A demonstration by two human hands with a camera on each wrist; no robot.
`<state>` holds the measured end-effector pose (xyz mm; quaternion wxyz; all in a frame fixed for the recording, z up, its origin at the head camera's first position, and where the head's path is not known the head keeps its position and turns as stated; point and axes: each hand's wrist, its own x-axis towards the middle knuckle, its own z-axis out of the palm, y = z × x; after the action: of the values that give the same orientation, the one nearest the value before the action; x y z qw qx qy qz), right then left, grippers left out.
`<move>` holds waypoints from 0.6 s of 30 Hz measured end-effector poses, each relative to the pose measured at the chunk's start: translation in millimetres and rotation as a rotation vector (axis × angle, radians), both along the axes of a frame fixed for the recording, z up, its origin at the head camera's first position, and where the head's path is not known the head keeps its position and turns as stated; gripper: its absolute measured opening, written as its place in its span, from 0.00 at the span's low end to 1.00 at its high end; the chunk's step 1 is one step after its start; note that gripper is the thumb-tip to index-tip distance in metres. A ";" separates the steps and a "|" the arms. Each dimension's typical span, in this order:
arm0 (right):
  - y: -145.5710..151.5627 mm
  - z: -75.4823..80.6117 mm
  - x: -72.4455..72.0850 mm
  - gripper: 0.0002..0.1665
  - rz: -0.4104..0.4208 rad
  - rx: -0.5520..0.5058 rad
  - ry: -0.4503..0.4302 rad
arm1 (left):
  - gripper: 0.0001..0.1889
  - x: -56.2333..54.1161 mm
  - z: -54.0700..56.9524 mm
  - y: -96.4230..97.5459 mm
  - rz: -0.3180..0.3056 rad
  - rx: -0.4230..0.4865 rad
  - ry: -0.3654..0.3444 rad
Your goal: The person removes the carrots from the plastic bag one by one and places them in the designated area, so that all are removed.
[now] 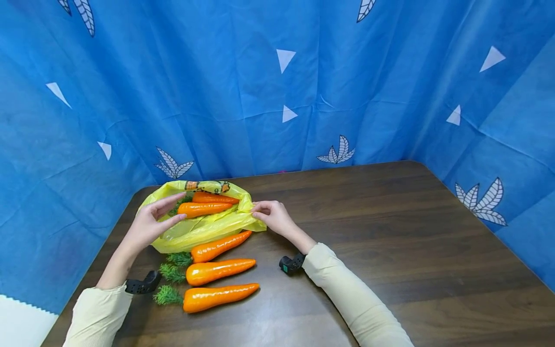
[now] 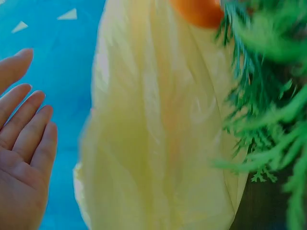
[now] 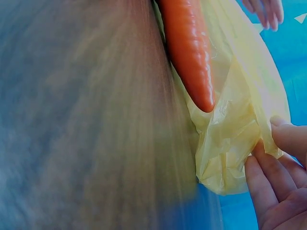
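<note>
A yellow plastic bag point(image 1: 204, 231) lies with its mouth spread at the table's far left. Inside it rest two orange carrots, the nearer carrot point(image 1: 204, 209) overlapping the farther carrot point(image 1: 214, 198). My left hand point(image 1: 151, 221) hovers over the bag's left side, fingers straight and thumb apart, holding nothing; the left wrist view shows the open palm point(image 2: 24, 158) beside the bag. With thumb and fingertips my right hand point(image 1: 277, 217) pinches the bag's right edge. The right wrist view shows this pinch on the yellow film point(image 3: 268, 129).
Three more carrots with green tops lie in front of the bag: one against its edge point(image 1: 221, 246), a middle one point(image 1: 221, 271) and the nearest point(image 1: 221, 297). The brown wooden table point(image 1: 390, 250) extends right. A blue curtain point(image 1: 243, 86) hangs behind it.
</note>
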<state>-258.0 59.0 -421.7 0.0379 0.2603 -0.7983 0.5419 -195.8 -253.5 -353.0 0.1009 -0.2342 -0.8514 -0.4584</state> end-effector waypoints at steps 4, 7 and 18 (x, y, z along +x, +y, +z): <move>0.5 -0.4 -0.3 0.03 0.000 -0.003 0.007 | 0.26 -16.8 -6.2 -5.9 0.010 0.006 -0.021; 0.5 -0.5 -0.2 0.03 -0.001 -0.008 0.006 | 0.25 -25.8 -12.2 -9.5 0.028 -0.008 -0.047; 0.0 -0.4 -0.4 0.02 0.001 0.004 0.000 | 0.27 -43.3 -30.4 -17.5 0.047 -0.049 -0.164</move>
<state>-258.4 59.1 -422.1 0.0371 0.2607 -0.7992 0.5403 -239.1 -271.0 -383.4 0.0359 -0.1781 -0.8729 -0.4528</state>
